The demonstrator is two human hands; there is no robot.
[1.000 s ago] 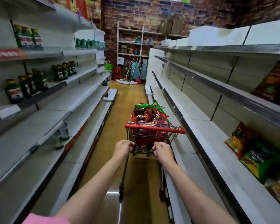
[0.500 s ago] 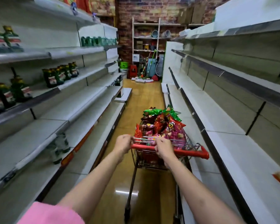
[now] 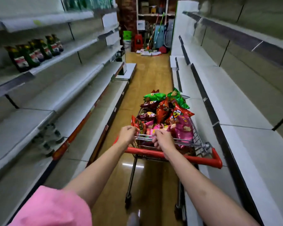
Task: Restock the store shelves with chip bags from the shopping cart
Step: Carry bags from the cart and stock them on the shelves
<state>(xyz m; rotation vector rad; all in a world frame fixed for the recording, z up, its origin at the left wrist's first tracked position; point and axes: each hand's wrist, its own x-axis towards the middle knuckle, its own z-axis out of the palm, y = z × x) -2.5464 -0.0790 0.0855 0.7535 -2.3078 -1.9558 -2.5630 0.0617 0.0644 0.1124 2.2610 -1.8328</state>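
A small wire shopping cart with a red handle stands in the aisle just ahead of me, angled a little to the right. It is heaped with chip bags in green, red, maroon and pink. My left hand curls over the cart's rear top bar at its left end. My right hand grips the same bar near the middle, its forearm crossing over the red handle. White store shelves run along the right, beside the cart, with nothing on them in view.
Left shelving carries dark green bottles on an upper level and clear bottles low down. The wooden aisle floor leads to mops, a red bin and clutter at the far end.
The cart and I have rolled forward down the aisle. The chip bags on the right shelf have dropped out of view. The cart sits closer below me and both hands stay on it.
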